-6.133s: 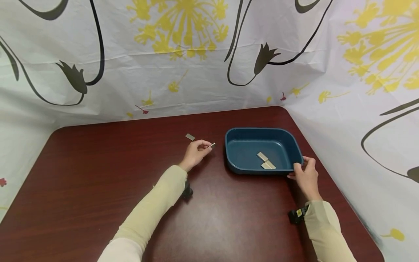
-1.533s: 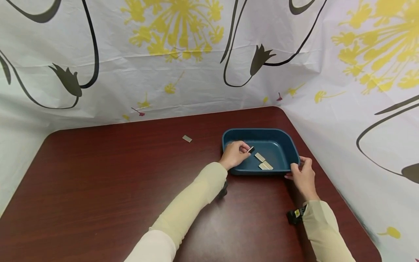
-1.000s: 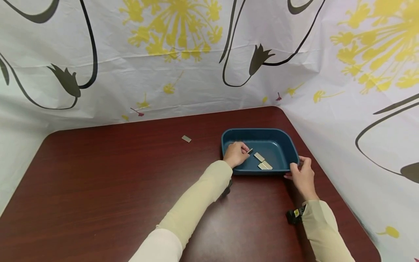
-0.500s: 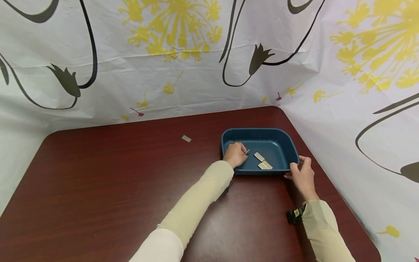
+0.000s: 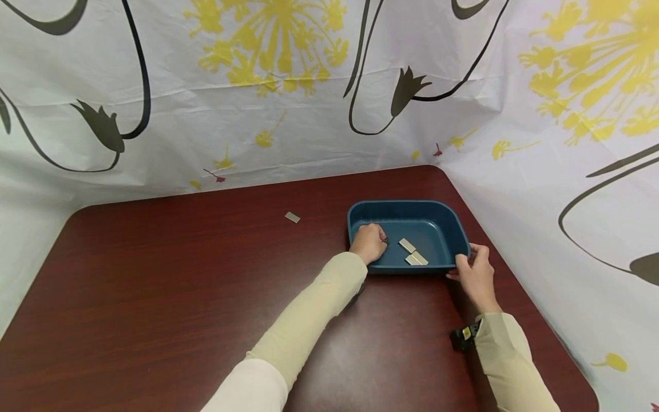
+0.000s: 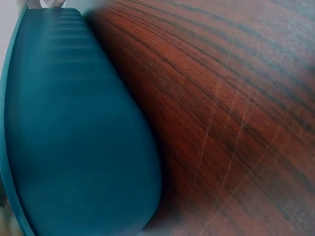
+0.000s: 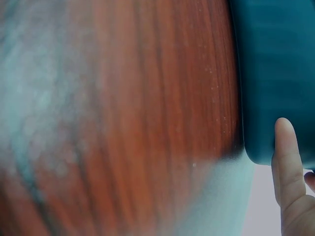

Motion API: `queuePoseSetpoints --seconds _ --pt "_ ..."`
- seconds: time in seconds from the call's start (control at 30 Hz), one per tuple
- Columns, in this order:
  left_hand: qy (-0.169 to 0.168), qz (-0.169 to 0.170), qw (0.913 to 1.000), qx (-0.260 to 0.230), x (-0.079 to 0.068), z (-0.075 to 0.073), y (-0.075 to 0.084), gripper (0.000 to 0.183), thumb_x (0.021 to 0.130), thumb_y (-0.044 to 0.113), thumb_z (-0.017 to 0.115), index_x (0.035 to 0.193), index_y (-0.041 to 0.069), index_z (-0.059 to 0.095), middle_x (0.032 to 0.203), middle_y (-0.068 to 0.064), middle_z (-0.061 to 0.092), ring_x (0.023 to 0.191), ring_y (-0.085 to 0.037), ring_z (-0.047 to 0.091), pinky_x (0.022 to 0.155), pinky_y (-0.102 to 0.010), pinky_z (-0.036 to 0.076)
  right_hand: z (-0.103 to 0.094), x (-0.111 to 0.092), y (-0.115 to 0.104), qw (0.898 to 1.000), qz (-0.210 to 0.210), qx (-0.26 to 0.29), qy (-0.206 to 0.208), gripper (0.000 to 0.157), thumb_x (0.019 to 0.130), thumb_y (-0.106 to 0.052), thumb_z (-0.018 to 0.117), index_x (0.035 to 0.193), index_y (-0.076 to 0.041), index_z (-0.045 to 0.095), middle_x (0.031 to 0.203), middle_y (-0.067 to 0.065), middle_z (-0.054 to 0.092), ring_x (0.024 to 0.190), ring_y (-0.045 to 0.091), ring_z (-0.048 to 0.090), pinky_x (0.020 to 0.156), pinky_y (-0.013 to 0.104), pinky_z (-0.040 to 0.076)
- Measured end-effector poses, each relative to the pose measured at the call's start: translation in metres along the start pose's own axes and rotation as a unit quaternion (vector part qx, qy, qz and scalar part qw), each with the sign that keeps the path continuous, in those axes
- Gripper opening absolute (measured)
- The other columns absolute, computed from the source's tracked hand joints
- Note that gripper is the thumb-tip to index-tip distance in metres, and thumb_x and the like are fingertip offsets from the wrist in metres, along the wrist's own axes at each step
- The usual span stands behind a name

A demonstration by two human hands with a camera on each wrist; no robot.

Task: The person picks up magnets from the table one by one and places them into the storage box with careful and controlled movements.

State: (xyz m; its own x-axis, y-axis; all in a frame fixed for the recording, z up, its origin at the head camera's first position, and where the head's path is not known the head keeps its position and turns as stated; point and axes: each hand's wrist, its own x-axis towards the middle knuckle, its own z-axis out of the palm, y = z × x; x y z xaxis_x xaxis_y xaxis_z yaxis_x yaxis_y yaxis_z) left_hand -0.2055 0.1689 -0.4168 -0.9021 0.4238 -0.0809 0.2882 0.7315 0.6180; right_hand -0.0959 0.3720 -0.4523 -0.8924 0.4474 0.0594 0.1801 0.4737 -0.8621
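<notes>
My left hand point(image 5: 368, 243) reaches over the near left side of a blue plastic bin point(image 5: 407, 209) and pinches a small flat rectangular piece point(image 5: 385, 240) low inside it. Only a dark sliver of that piece shows past the fingers. To its right, several like pieces, pale gold and metallic point(image 5: 407, 245), lie grouped on the bin floor. My right hand point(image 5: 477, 280) grips the bin's near right corner, thumb at the rim. One finger point(image 7: 288, 152) lies along the outer wall in the right wrist view. The left wrist view is mostly the bin's outer side point(image 6: 83, 123).
Another flat metallic piece point(image 5: 292, 217) lies on the dark red wooden table point(image 5: 180, 286), left of the bin. A white flower-printed cloth point(image 5: 309, 137) hangs along the table's back and right edges.
My left hand has carried the piece from the table rightward into the bin, then lowered it and drawn slightly left, hiding more of the piece. My right hand stays on the corner.
</notes>
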Motion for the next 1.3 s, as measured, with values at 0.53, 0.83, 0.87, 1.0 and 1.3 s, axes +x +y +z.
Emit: queuePoseSetpoints --seconds 0.53,0.83,0.87,1.0,1.3 --pt "0.055 0.063 0.9957 -0.042 -0.007 0.001 -0.008 0.015 0.081 0.01 0.061 0.095 0.007 0.065 0.084 -0.002 0.059 0.08 -0.012 0.053 0.07 -0.019 0.042 0.001 0.0 0.0 1.0 -0.001 -0.008 -0.004 0.04 0.09 -0.016 0.031 0.125 0.001 0.024 0.11 0.023 0.041 0.058 0.006 0.058 0.053 0.024 0.051" --pt "0.054 0.151 0.984 -0.078 -0.01 0.005 -0.015 0.015 0.082 0.013 0.062 0.096 0.008 0.064 0.086 0.0 0.056 0.078 -0.007 0.053 0.068 -0.012 0.04 0.001 0.0 0.001 1.0 0.005 -0.008 -0.008 0.041 0.09 -0.016 0.031 0.127 0.001 0.024 0.109 0.023 0.042 0.059 0.006 0.057 0.054 0.023 0.051" --pt "0.052 0.159 0.9825 -0.082 -0.01 0.005 -0.015 0.016 0.082 0.013 0.062 0.097 0.007 0.064 0.087 0.0 0.056 0.078 -0.007 0.053 0.068 -0.011 0.04 0.001 -0.001 0.001 1.0 0.005 -0.007 -0.008 0.041 0.09 -0.017 0.031 0.127 0.001 0.024 0.109 0.023 0.042 0.059 0.006 0.057 0.054 0.023 0.051" --pt "0.054 0.184 0.9755 -0.108 -0.011 0.005 -0.017 0.016 0.083 0.012 0.061 0.098 0.006 0.063 0.087 -0.001 0.056 0.077 -0.006 0.053 0.069 -0.011 0.04 0.0 -0.002 0.0 1.0 0.005 -0.002 -0.01 0.041 0.091 -0.017 0.031 0.127 0.001 0.023 0.11 0.023 0.041 0.059 0.006 0.058 0.054 0.024 0.051" --pt "0.052 0.211 0.9665 -0.137 -0.017 0.002 -0.016 0.015 0.083 0.01 0.06 0.097 0.005 0.063 0.085 -0.001 0.057 0.073 -0.006 0.053 0.068 -0.014 0.043 -0.001 -0.002 -0.002 1.0 0.006 0.002 -0.008 0.041 0.09 -0.017 0.031 0.127 0.001 0.023 0.111 0.023 0.041 0.059 0.007 0.058 0.054 0.024 0.051"
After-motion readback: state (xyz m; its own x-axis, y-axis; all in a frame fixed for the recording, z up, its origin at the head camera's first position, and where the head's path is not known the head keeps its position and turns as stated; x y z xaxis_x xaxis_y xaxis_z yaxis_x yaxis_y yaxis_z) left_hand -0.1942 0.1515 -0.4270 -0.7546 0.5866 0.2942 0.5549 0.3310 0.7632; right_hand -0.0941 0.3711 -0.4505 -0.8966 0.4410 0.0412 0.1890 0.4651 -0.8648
